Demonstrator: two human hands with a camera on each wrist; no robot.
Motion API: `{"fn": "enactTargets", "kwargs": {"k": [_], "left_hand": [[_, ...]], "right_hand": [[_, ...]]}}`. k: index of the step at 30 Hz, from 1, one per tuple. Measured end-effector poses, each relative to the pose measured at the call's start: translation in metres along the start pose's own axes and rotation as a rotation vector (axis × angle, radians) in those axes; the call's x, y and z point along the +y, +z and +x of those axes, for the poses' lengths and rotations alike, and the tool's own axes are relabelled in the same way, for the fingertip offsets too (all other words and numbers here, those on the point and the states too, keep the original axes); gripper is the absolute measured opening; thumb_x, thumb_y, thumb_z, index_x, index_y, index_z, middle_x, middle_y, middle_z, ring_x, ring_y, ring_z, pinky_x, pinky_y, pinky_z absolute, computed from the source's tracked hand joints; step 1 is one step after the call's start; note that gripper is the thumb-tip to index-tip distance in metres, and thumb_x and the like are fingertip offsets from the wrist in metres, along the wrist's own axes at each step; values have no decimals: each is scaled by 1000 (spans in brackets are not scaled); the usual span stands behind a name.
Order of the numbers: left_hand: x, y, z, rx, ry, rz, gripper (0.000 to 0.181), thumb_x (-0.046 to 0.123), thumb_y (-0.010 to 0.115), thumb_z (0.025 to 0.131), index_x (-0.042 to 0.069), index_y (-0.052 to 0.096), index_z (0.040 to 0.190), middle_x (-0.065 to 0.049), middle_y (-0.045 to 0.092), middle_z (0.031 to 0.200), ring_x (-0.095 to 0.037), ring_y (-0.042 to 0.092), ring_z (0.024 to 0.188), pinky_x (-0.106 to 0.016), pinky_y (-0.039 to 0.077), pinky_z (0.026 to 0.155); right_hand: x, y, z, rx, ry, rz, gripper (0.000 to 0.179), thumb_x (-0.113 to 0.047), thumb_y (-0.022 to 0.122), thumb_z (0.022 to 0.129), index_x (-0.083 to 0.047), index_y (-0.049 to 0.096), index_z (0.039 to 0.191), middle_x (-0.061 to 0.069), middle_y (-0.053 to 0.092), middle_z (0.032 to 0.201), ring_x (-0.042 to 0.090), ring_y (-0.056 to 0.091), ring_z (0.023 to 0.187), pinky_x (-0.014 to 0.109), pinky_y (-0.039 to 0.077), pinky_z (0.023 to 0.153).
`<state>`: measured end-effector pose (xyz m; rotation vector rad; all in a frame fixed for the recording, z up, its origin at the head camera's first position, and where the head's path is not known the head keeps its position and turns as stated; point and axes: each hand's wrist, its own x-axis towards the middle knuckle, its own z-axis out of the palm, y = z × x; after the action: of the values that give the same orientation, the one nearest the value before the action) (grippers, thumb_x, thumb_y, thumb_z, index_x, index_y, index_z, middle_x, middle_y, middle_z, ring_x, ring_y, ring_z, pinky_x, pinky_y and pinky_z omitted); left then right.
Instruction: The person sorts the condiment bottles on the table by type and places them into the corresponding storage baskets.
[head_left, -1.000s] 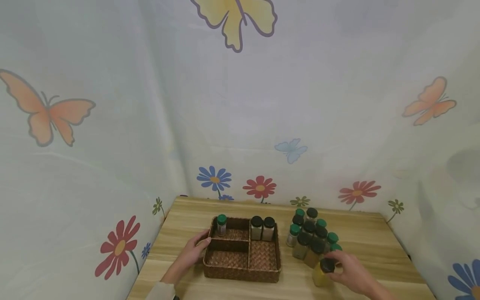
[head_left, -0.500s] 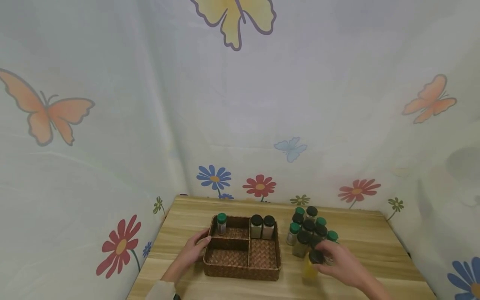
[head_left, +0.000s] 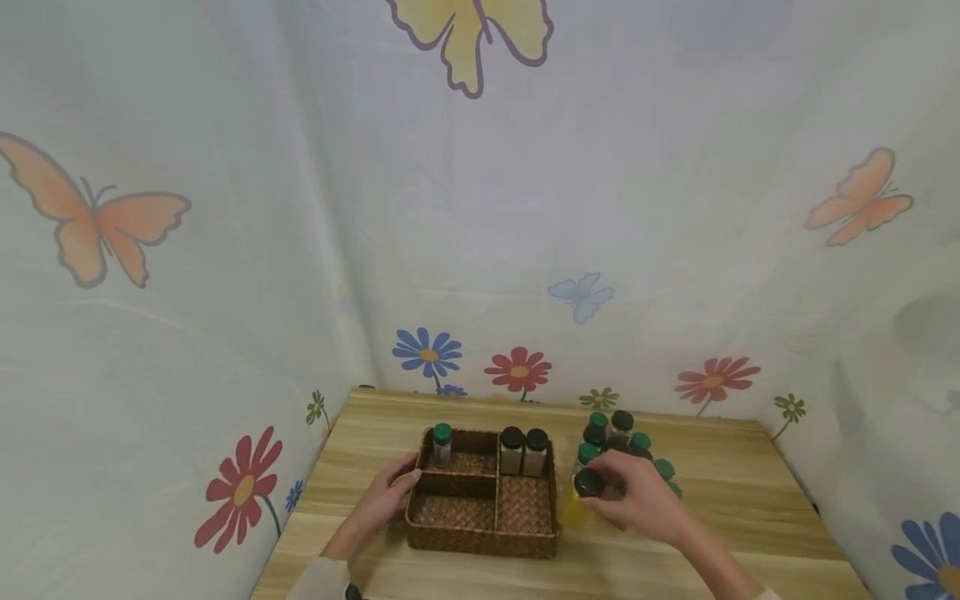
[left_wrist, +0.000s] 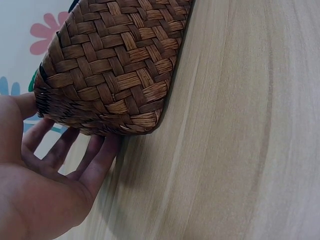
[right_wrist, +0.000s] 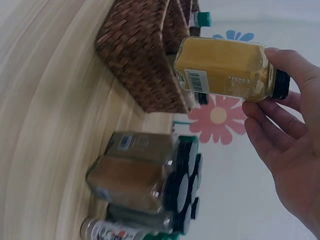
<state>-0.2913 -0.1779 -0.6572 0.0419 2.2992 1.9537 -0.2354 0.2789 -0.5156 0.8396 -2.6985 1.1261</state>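
My right hand (head_left: 648, 500) pinches the black cap of a jar of yellow spice powder (right_wrist: 222, 67), lifted off the table. The right wrist view shows it lying sideways in the picture beside a woven basket (right_wrist: 137, 50). My left hand (left_wrist: 55, 180) rests against the basket's left end, fingertips touching the outer wall and thumb at the rim. Inside the divided basket (head_left: 483, 542), a green-capped jar (head_left: 442, 446) stands in the back left compartment. Two black-capped jars (head_left: 523, 452) stand at the back of the right compartment.
A cluster of jars with black and green caps (head_left: 621, 423) stands right of the basket, partly hidden by my right hand. Brown-filled jars (right_wrist: 130, 182) are nearest in the right wrist view. A wooden table (head_left: 720, 467) meets a printed curtain (head_left: 465, 208) behind.
My right hand has lifted the yellow spice jar and carried it left, past the front of the jar cluster toward the basket. My left hand stays on the basket.
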Motion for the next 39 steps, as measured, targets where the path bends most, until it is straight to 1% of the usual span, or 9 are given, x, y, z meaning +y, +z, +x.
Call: {"fn": "enactTargets", "kwargs": {"k": [9, 13, 15, 18, 21, 26, 29, 36, 39], "left_hand": [[0, 3, 3, 27, -36, -41, 53, 27, 62, 109, 7, 52, 157, -23, 47, 160, -45, 51, 140, -55, 53, 106], [2, 3, 1, -3, -75, -104, 54, 26, 61, 110, 7, 49, 159, -25, 43, 162, -48, 48, 142, -56, 57, 100], [4, 2, 1, -23, -96, -126, 55, 25, 60, 110, 6, 46, 160, -26, 41, 163, -50, 46, 143, -57, 59, 97], [9, -1, 3, -58, -128, -166, 56, 21, 57, 111, 4, 41, 162, -26, 37, 165, -52, 42, 146, -60, 58, 97], [12, -4, 7, -80, -153, -180, 58, 22, 55, 112, 2, 37, 163, -29, 37, 164, -52, 43, 145, -62, 57, 97], [17, -7, 13, -87, -162, -118, 61, 30, 57, 111, 2, 39, 162, -32, 46, 157, -51, 51, 140, -61, 59, 94], [19, -8, 14, -101, -151, -100, 58, 26, 57, 111, 2, 40, 162, -30, 43, 160, -51, 48, 142, -59, 60, 94], [11, -10, 17, -101, -134, -112, 56, 24, 57, 111, 3, 43, 160, -29, 41, 162, -54, 43, 145, -63, 57, 97], [7, -11, 18, -98, -140, -109, 57, 28, 58, 111, 3, 43, 160, -28, 42, 162, -53, 43, 145, -63, 56, 99]], "right_hand": [[-17, 34, 32, 32, -77, 8, 33, -40, 87, 90, -27, 74, 117, -18, 69, 106, 5, 68, 96, 33, 62, 82], [-26, 52, 45, 37, -78, 44, 34, -39, 86, 91, -25, 74, 119, -16, 68, 107, 7, 67, 95, 34, 62, 83], [-32, 61, 52, 23, -94, 92, 35, -37, 87, 91, -22, 74, 120, -12, 68, 106, 13, 69, 92, 38, 63, 80], [-40, 75, 63, -16, -105, 171, 36, -34, 86, 93, -18, 73, 122, -8, 66, 105, 18, 70, 92, 41, 64, 79], [-46, 91, 73, -41, -103, 189, 34, -35, 85, 93, -20, 73, 122, -9, 64, 106, 17, 70, 93, 39, 64, 80], [-55, 117, 88, -52, -104, 125, 34, -38, 84, 94, -21, 73, 121, -11, 64, 106, 8, 67, 93, 32, 62, 81], [-58, 134, 96, -78, -87, 110, 36, -39, 83, 94, -20, 73, 123, -11, 64, 108, 3, 65, 96, 26, 61, 84], [-62, 174, 110, -100, -83, 61, 41, -38, 85, 93, -15, 72, 125, -9, 65, 110, -1, 61, 89, 17, 56, 72], [-64, 185, 115, -96, -83, 10, 41, -37, 87, 91, -14, 73, 122, -8, 66, 108, -1, 61, 89, 16, 54, 72]]}}
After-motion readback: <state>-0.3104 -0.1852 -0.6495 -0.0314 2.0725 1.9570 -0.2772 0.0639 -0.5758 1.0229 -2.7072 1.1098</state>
